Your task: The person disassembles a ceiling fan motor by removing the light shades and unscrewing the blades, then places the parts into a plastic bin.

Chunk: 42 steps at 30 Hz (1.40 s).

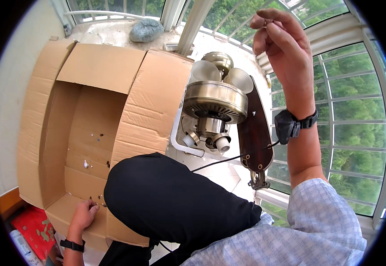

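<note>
Head view is looking down past a raised knee in black trousers (175, 199), which is covering the near right corner of the open cardboard box (91, 128) and hiding whatever is lying there. At about seven o'clock the left hand (83, 216) is reaching into the box, fingers curled downward onto the cardboard floor beside a scatter of small dark screws (96, 200); whether the fingertips are pinching one is too small to tell. A dark band is circling that wrist, and the forearm is running off the bottom edge. At one o'clock the right hand (279, 42) is lifted high against the window, thumb and forefinger pressed together around something tiny and dark, possibly a small ring or screw, though its shape is hard to make out against the bright glass; the other fingers are loosely bent. A black watch (290, 125) is sitting on that wrist, above a checked blue sleeve (290, 230). Near the centre, at roughly twelve to two o'clock, a brass-coloured ceiling fan motor (215, 102) is lying with frosted glass lamp shades (219, 73) behind it and a dark wooden blade (255, 128) just beside it on the right. A thin black cable is crossing the blade. Fisheye bending is curving the window bars (357, 111), and dark rim is cutting off the corners.
</note>
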Motion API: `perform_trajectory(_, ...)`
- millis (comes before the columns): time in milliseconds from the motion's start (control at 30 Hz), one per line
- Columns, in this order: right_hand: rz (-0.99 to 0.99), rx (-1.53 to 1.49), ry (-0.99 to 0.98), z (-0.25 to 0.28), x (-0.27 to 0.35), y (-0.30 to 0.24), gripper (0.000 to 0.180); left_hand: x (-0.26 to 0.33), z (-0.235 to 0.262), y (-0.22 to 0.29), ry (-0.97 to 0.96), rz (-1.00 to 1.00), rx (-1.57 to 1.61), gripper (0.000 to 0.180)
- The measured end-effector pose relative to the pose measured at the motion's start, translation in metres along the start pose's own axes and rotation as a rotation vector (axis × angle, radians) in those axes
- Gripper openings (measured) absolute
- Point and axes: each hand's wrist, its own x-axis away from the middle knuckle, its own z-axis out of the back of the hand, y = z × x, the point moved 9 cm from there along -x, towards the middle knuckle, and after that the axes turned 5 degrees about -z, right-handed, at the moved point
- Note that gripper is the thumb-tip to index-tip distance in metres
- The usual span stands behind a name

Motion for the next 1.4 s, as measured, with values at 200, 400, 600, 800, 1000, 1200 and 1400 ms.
perform_trajectory(200, -0.110, -0.069, -0.057, -0.056, -0.020, 0.029, 0.029, 0.017, 0.016, 0.001, 0.046, -0.009, -0.014, 0.026)
perform_trajectory(400, -0.245, 0.120, -0.294, -0.116, -0.028, 0.065, 0.024, 0.010, 0.082, 0.007, 0.271, -0.070, -0.071, 0.027)
perform_trajectory(600, -0.166, 0.345, -0.894, -0.307, -0.043, 0.070, 0.015, 0.075, 0.106, -0.018, 0.575, -0.076, 0.052, 0.018)
perform_trajectory(800, 0.302, 0.646, -1.430, -0.473, -0.003, 0.125, 0.013, 0.096, 0.087, -0.030, 0.793, -0.110, 0.136, 0.015)
perform_trajectory(1000, 0.335, 0.783, -1.841, -0.558, 0.096, 0.249, 0.016, 0.096, 0.075, -0.020, 1.004, -0.203, 0.050, 0.013)
perform_trajectory(1200, 0.551, 0.842, -1.922, -0.580, 0.148, 0.283, 0.021, 0.100, 0.075, -0.021, 1.019, -0.227, -0.031, 0.012)
perform_trajectory(1400, 0.586, 0.814, -1.760, -0.579, 0.161, 0.294, 0.020, 0.104, 0.075, -0.022, 1.046, -0.233, -0.101, 0.009)
